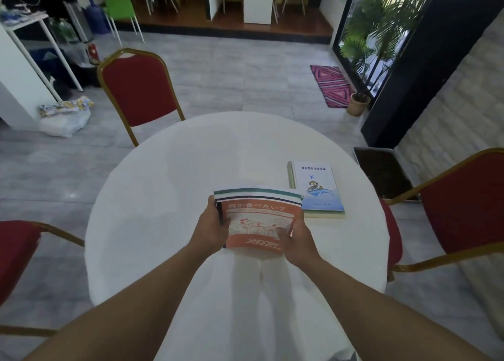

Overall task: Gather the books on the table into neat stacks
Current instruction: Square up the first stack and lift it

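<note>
I hold a small pile of thin books over the near middle of the round white table. The top one has an orange Snoopy cover, and striped edges of the others fan out behind it. My left hand grips the pile's left edge. On the lower right corner, my right hand grips with its thumb on the cover. Just right of the pile lies a neat stack topped by a white and blue book; a greenish book shows beneath it.
Red chairs with gold frames stand at the far left, the right and the near left of the table. A dark tray sits on the floor to the right, near a potted plant.
</note>
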Action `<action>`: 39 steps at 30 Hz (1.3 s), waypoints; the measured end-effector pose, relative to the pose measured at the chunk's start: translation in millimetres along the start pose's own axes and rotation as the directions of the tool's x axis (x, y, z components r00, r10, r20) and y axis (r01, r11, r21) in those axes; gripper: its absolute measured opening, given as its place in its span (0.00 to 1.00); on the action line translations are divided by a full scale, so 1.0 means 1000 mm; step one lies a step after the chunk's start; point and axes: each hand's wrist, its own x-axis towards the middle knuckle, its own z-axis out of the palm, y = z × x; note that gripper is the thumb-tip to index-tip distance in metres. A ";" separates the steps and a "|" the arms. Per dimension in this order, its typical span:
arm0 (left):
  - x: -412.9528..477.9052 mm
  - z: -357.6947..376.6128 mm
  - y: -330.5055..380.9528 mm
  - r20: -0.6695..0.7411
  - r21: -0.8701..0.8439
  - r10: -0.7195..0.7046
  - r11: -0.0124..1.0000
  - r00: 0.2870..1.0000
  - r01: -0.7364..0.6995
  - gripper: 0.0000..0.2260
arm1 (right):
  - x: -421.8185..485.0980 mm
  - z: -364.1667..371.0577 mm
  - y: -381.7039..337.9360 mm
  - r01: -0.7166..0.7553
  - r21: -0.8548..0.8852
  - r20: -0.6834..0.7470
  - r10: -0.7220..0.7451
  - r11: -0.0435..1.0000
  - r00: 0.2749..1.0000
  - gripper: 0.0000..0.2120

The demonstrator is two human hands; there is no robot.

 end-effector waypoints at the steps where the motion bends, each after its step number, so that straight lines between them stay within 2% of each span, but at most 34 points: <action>1: 0.000 0.001 0.000 -0.001 0.014 0.005 1.000 1.000 -0.005 0.17 | 0.000 0.000 0.000 -0.005 -0.008 0.002 0.005 1.000 1.000 0.18; 10: 0.005 0.002 -0.012 0.000 0.116 0.021 0.993 1.000 -0.021 0.19 | -0.002 -0.004 -0.002 -0.053 -0.040 -0.002 0.053 0.998 0.999 0.20; 14: 0.009 0.004 -0.015 0.001 0.109 -0.033 0.994 0.999 0.032 0.18 | -0.004 -0.002 -0.004 -0.077 -0.047 0.020 0.078 0.996 0.997 0.21; 19: 0.015 0.001 -0.012 0.012 0.103 -0.001 0.995 1.000 0.000 0.15 | -0.004 -0.008 -0.010 -0.063 -0.075 0.022 0.065 0.995 0.998 0.19; 25: 0.010 0.002 -0.023 0.008 0.114 0.019 0.993 1.000 -0.020 0.16 | -0.007 -0.004 -0.003 -0.071 -0.054 0.014 0.072 0.996 0.997 0.19; 29: 0.011 0.006 -0.022 0.004 0.110 -0.029 0.994 1.000 0.029 0.19 | -0.005 -0.002 0.002 -0.128 -0.075 0.033 0.130 0.989 0.991 0.19; 39: 0.010 0.002 -0.027 0.004 0.133 0.009 0.991 1.000 -0.009 0.18 | -0.010 -0.003 0.008 -0.097 -0.079 0.034 0.100 0.992 0.994 0.15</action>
